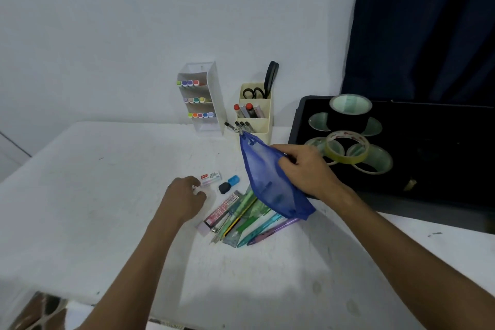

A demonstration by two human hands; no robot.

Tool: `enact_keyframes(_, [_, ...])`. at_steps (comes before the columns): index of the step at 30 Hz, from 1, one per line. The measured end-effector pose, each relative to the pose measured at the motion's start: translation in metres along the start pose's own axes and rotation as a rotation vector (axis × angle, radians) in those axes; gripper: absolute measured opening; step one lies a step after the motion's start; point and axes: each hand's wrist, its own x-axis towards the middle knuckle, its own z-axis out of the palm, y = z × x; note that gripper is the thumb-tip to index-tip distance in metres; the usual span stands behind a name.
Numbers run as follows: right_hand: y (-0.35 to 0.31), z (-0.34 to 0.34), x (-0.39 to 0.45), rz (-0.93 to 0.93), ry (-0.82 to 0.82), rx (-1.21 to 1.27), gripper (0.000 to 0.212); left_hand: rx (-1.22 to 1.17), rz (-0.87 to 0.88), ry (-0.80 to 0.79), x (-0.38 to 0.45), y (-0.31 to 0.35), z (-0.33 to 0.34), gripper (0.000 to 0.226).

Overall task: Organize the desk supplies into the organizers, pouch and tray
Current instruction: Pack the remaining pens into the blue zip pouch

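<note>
Left hand: my left hand (pixel 184 197) is low over the white tabletop (pixel 112 195), fingers curled down around a small white piece at the fingertips; I can't make out what it is, nor whether I have it pinched or am only touching it.
Loose pile: the fan of pens, pencils and a green ruler (pixel 249 218) lies between my forearms, with a flat pink-printed refill case (pixel 221 211) along its left edge.
Right hand: my right hand (pixel 302 169) grips the blue mesh zip pouch (pixel 270 182) by its upper edge, fingers folded over the fabric, wrist bent inward; the pouch hangs slanted above the pile, its zip pull up by the organizers.
Small items: a small white staple box with a red label (pixel 211 178) sits just beside my left fingertips, and a dark eraser and blue sharpener (pixel 229 184) lie between it and the pouch.
Doing it well: I judge the mouth should be held wide and tilted towards my left hand, so small bits drop in rather than catch on the mesh; long pens should go in end first.
Organizers: the white tiered marker rack (pixel 202 99) and cream pen holder with black scissors (pixel 255 110) stand against the wall, already stocked.
Tray: the black tray (pixel 428 142) on the right holds tape rolls (pixel 348 150).
</note>
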Motion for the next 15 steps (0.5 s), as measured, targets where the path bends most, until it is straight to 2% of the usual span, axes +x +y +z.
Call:
enact_keyframes(5, [0.004,0.0,0.001,-0.003,0.005,-0.019,0.041,0.018,0.133,-0.225,-0.014,0.021,0.01,0.032])
enact_keyframes(10, [-0.002,-0.004,-0.002,0.015,-0.011,0.056,0.039,0.01,0.188,-0.091,-0.023,0.032,0.025,0.054])
enact_keyframes(13, [-0.005,-0.005,-0.003,0.032,0.007,0.131,0.038,0.046,0.296,-0.061,-0.026,0.04,0.032,0.043])
enact_keyframes(15, [-0.005,-0.005,-0.003,0.035,0.02,0.139,0.038,0.045,0.307,-0.069,-0.024,0.042,0.036,0.036])
